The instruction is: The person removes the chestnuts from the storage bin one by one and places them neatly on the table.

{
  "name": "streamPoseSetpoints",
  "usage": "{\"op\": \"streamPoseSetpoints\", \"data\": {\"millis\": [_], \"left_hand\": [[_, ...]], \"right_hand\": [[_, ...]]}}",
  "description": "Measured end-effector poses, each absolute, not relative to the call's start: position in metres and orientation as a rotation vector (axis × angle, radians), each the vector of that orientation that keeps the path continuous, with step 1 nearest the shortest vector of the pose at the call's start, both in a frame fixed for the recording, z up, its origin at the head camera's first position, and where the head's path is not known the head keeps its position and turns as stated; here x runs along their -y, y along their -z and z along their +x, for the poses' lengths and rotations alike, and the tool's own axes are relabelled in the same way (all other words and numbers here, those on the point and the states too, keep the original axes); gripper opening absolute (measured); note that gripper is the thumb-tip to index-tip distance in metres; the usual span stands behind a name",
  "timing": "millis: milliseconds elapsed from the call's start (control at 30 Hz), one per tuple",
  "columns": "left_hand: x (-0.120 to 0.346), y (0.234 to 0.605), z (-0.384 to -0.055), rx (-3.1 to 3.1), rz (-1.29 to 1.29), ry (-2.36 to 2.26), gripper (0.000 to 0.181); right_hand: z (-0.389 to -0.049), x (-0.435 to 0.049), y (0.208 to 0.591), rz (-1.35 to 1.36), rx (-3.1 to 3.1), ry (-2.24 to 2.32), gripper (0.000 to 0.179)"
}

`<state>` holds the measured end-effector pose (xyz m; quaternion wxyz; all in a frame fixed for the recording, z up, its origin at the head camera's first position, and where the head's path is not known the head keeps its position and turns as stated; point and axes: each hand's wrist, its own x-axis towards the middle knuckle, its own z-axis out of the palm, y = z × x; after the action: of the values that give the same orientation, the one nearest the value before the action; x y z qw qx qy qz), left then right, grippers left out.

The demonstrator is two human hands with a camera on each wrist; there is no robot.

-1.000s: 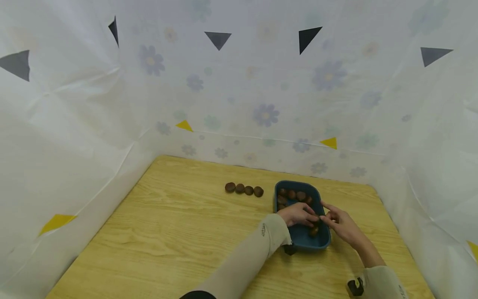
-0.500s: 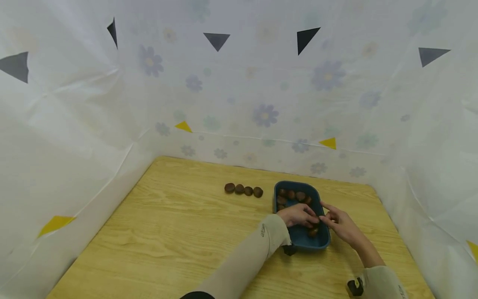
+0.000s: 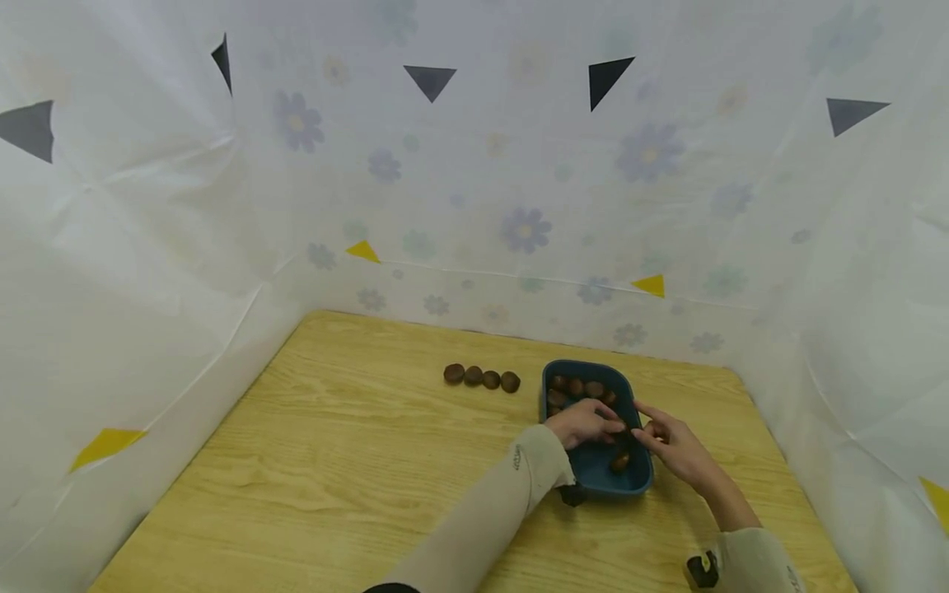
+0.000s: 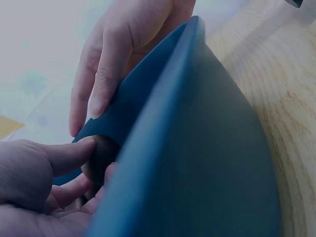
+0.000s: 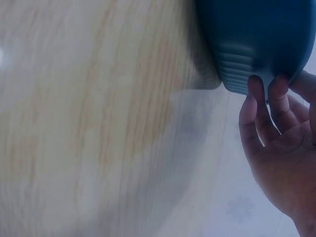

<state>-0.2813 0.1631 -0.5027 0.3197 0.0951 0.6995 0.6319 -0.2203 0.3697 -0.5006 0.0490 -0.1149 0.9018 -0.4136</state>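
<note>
My left hand [image 3: 586, 422] reaches over the left rim into the blue tray [image 3: 600, 479], fingers pointing right, pinching a chestnut [image 4: 102, 154] inside; the left wrist view shows this pinch, which the head view mostly hides. My right hand [image 3: 676, 446] grips the right rim. The tray's long axis runs away from me, its far end leaning slightly left.
</note>
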Motion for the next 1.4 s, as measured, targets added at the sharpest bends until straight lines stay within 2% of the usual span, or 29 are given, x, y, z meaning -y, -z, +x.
{"op": "streamPoseSetpoints", "data": {"millis": [400,600,1100,1400], "left_hand": [[-0.164,0.498,-0.284,-1.863,0.226,-1.787,0.022],[-0.156,0.495,-0.284,-1.875,0.298,-1.802,0.027],[-0.131,0.48,-0.293,-1.976,0.446,-1.819,0.021],[-0.094,0.471,-0.297,-1.939,0.507,-1.844,0.033]], "right_hand": [[-0.223,-0.371,0.5,-0.374,-2.759,1.258,0.064],[-0.223,-0.373,0.499,-0.355,-2.773,1.231,0.064],[-0.224,-0.377,0.498,-0.361,-2.763,1.259,0.064],[-0.219,-0.372,0.497,-0.398,-2.794,1.259,0.062]]}}
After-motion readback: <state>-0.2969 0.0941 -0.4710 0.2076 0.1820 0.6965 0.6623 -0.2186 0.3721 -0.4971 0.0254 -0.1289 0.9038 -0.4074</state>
